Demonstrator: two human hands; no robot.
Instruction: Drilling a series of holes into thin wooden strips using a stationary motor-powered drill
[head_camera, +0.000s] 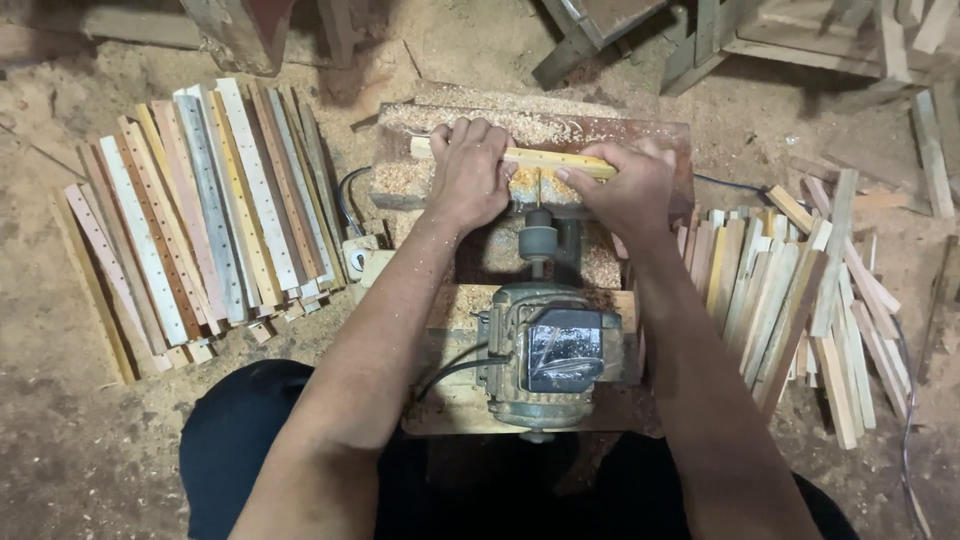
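Under both hands (468, 172) (628, 188), wooden slat (545, 159), drill bit (539, 188) perhaps partly hidden.

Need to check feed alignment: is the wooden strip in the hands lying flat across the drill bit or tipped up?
Flat. The wooden strip lies level across the sawdust-covered table, held by the left hand and right hand.

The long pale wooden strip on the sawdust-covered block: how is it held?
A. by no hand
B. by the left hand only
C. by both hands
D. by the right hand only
C: the left hand and the right hand both press on the long pale wooden strip, one near each end.
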